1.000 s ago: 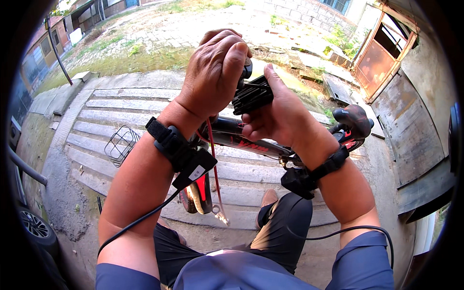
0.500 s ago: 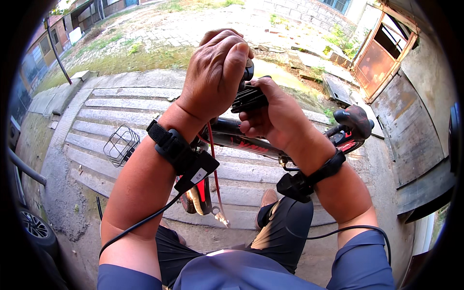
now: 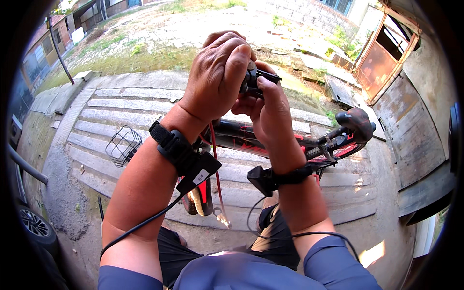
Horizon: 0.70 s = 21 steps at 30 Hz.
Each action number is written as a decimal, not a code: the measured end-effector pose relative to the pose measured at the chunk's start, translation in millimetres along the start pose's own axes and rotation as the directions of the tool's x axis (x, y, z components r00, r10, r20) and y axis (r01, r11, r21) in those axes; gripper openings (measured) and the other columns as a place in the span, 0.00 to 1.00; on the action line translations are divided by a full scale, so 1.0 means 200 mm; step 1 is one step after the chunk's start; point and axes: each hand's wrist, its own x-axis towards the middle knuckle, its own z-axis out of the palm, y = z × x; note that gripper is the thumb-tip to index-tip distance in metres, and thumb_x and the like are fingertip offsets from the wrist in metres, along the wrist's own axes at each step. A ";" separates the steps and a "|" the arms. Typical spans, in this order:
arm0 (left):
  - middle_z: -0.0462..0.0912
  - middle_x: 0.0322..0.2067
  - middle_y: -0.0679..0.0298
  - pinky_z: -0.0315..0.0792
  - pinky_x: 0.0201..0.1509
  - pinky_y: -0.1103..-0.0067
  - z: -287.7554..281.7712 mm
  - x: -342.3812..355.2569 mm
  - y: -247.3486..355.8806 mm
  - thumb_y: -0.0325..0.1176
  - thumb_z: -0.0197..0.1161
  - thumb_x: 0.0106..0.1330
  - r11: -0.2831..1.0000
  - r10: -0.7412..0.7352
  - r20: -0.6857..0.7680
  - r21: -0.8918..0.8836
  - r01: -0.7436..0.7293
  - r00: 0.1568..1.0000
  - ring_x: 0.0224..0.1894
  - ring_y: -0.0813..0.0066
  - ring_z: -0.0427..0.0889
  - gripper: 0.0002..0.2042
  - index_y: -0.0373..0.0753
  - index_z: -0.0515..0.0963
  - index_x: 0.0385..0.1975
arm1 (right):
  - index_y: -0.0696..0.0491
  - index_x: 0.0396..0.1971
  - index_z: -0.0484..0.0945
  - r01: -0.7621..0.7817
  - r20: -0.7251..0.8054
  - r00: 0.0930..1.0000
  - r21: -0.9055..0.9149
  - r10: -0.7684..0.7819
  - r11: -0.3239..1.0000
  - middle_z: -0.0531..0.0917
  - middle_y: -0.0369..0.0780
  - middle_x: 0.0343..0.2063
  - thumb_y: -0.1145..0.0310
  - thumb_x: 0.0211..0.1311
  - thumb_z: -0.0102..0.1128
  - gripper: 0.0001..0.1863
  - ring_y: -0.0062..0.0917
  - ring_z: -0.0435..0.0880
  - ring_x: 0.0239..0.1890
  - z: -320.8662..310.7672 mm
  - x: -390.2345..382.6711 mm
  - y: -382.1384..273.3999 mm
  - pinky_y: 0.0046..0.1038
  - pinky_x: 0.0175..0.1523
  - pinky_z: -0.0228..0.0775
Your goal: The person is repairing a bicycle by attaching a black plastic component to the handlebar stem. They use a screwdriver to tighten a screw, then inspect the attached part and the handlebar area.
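Observation:
Above a bicycle frame point(image 3: 232, 135) in black with red markings, my left hand point(image 3: 217, 77) is closed on a black and silver bicycle part point(image 3: 250, 73), mostly hidden under its fingers. My right hand point(image 3: 266, 108) grips a black slotted piece point(image 3: 270, 77), like a folding tool, up against that part; its thumb lies over the piece and its other fingers are partly covered. A red cable point(image 3: 216, 183) hangs below. The black saddle point(image 3: 353, 123) is to the right, and the tire point(image 3: 191, 205) shows between my forearms.
A wire basket point(image 3: 123, 147) sits on grooved concrete point(image 3: 101, 113) at the left, with a pipe point(image 3: 31, 169) and a car wheel point(image 3: 36, 222) at the edge. A rusty door point(image 3: 374, 72) and grey boards point(image 3: 406, 133) stand at the right; a grassy brick yard lies beyond.
My right hand and forearm have moved left, closer under my left hand, and the black piece has turned and is more covered. More of the bicycle's rear shows. My left hand has barely moved.

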 end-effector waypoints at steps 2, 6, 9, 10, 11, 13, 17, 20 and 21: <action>0.81 0.34 0.54 0.70 0.58 0.65 0.00 0.01 0.00 0.33 0.40 0.76 1.000 -0.022 -0.003 -0.021 0.022 1.000 0.46 0.51 0.79 0.17 0.34 0.76 0.32 | 0.51 0.64 0.63 0.033 0.037 0.999 -0.010 -0.032 0.999 0.80 0.41 0.36 0.62 0.74 0.47 0.22 0.26 0.84 0.31 -0.01 0.00 0.00 0.29 0.35 0.82; 0.81 0.34 0.54 0.69 0.59 0.66 0.00 0.01 0.02 0.35 0.40 0.76 0.997 -0.058 -0.003 -0.057 0.057 0.998 0.47 0.52 0.79 0.18 0.33 0.76 0.31 | 0.50 0.64 0.65 -0.095 0.136 0.986 -0.025 0.098 0.995 0.82 0.42 0.41 0.48 0.76 0.46 0.26 0.31 0.86 0.38 -0.06 0.00 -0.09 0.30 0.37 0.80; 0.80 0.34 0.54 0.69 0.59 0.66 -0.01 0.00 0.03 0.36 0.40 0.76 0.996 -0.079 0.005 -0.042 0.080 0.997 0.47 0.53 0.79 0.18 0.33 0.77 0.31 | 0.49 0.63 0.67 -0.287 0.219 0.937 0.033 0.274 0.957 0.84 0.43 0.44 0.39 0.76 0.40 0.31 0.34 0.87 0.40 -0.07 0.01 -0.21 0.29 0.37 0.78; 0.80 0.34 0.54 0.69 0.59 0.66 -0.01 0.00 0.04 0.36 0.40 0.76 0.996 -0.084 0.009 -0.030 0.085 0.996 0.47 0.53 0.79 0.19 0.33 0.77 0.31 | 0.48 0.63 0.68 -0.354 0.240 0.913 0.064 0.330 0.933 0.84 0.44 0.45 0.37 0.75 0.37 0.33 0.34 0.88 0.41 -0.07 0.02 -0.23 0.29 0.36 0.78; 0.80 0.35 0.54 0.69 0.59 0.67 -0.01 0.00 0.03 0.36 0.39 0.76 0.995 -0.087 -0.007 -0.055 0.086 0.996 0.47 0.53 0.78 0.19 0.33 0.77 0.31 | 0.48 0.61 0.70 -0.360 0.184 0.919 0.040 0.348 0.932 0.84 0.46 0.44 0.42 0.78 0.37 0.29 0.34 0.88 0.38 -0.07 0.03 -0.24 0.28 0.33 0.77; 0.80 0.35 0.54 0.69 0.59 0.67 0.01 0.01 0.03 0.36 0.39 0.76 0.992 -0.108 -0.008 -0.068 0.107 0.994 0.47 0.53 0.78 0.19 0.33 0.77 0.31 | 0.48 0.60 0.72 -0.390 0.160 0.914 0.083 0.374 0.917 0.84 0.47 0.43 0.47 0.78 0.40 0.25 0.35 0.87 0.36 -0.13 0.09 -0.22 0.27 0.32 0.77; 0.81 0.35 0.54 0.69 0.59 0.67 0.00 0.00 0.03 0.36 0.39 0.76 0.986 -0.148 -0.003 -0.079 0.147 0.989 0.48 0.53 0.78 0.19 0.33 0.78 0.31 | 0.51 0.59 0.72 -0.428 0.076 0.904 0.188 0.421 0.884 0.83 0.48 0.44 0.58 0.74 0.51 0.20 0.39 0.87 0.36 -0.10 0.08 -0.23 0.28 0.32 0.80; 0.80 0.31 0.55 0.71 0.54 0.64 0.01 0.01 0.04 0.33 0.43 0.74 0.993 -0.090 -0.057 -0.085 0.085 0.994 0.43 0.51 0.79 0.16 0.34 0.76 0.29 | 0.52 0.60 0.70 -0.408 0.113 0.913 0.213 0.392 0.888 0.83 0.48 0.46 0.60 0.72 0.54 0.21 0.41 0.87 0.37 -0.12 0.08 -0.22 0.30 0.35 0.82; 0.80 0.31 0.55 0.71 0.54 0.64 0.01 0.01 0.03 0.33 0.43 0.74 0.994 -0.078 -0.059 -0.084 0.073 0.995 0.43 0.51 0.79 0.16 0.34 0.76 0.29 | 0.53 0.61 0.70 -0.397 0.135 0.917 0.223 0.375 0.890 0.82 0.48 0.46 0.60 0.72 0.54 0.22 0.41 0.87 0.38 -0.13 0.08 -0.21 0.30 0.36 0.82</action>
